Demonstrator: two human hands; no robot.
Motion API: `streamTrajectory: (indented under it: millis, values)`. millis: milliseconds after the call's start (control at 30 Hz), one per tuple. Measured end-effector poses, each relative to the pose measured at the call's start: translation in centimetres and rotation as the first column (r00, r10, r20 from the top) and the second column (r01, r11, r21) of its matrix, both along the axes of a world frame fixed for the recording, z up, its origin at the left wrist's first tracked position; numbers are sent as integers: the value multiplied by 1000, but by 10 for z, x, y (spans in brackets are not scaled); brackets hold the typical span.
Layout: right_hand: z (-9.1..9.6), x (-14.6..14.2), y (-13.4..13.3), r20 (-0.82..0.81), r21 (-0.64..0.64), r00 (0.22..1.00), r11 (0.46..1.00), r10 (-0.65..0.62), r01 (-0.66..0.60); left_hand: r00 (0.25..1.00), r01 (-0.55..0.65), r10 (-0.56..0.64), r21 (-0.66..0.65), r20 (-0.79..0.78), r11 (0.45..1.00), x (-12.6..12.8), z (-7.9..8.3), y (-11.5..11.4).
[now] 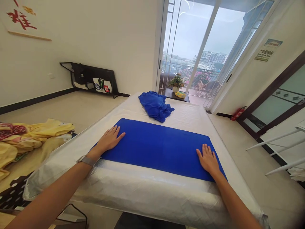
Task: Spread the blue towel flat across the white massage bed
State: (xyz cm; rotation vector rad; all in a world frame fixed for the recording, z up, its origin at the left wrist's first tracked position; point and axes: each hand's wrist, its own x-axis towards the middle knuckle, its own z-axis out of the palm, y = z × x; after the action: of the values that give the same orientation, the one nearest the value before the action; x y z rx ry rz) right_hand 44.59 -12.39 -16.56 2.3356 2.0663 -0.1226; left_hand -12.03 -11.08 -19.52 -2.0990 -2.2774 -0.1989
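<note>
A flat blue cloth (pixel 159 148) lies spread across the near part of a mattress in a pale plastic cover (pixel 152 187). My left hand (pixel 110 140) rests palm down near the cloth's left end, fingers stretched and thumb apart. At the opposite end, my right hand (pixel 208 158) lies flat on the cloth, its fingers extended too. Neither hand grips anything. Beyond the flat piece sits a crumpled heap of blue cloth (pixel 156 105). A watch with a metal band (pixel 87 160) is on my left wrist.
Yellow fabric (pixel 47 136) is piled to the left. A black-framed rack (pixel 94 79) leans by the wall. Past the mattress, a small dark table (pixel 170 94) holds a potted plant (pixel 176 82) and a yellow pack (pixel 180 94). White metal legs (pixel 283 160) and a fire extinguisher (pixel 238 113) stand right.
</note>
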Motion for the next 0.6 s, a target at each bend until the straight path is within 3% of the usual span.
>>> streamTrajectory:
  millis: [100, 233, 333, 400, 500, 600]
  values:
    - [-6, 33, -7, 19, 20, 999, 999, -49, 49, 1000, 2, -2, 4, -27, 1000, -5, 1, -1]
    - [-11, 37, -8, 24, 38, 998, 998, -53, 52, 997, -44, 50, 99, -59, 994, 14, 10, 8]
    - [-11, 34, -7, -1, 43, 999, 998, -53, 53, 1000, 21, -23, 129, 16, 991, 76, 21, 14]
    - [-11, 34, -8, -18, 50, 998, 997, -57, 58, 972, 215, -222, 94, 75, 972, 135, 25, 14]
    - [-9, 35, -10, -29, 59, 998, 996, -64, 65, 874, 462, -466, 65, 134, 885, 211, 22, 8]
    - [-7, 35, -11, -24, 47, 998, 997, -58, 59, 827, 541, -535, 16, 171, 841, 238, 17, 0]
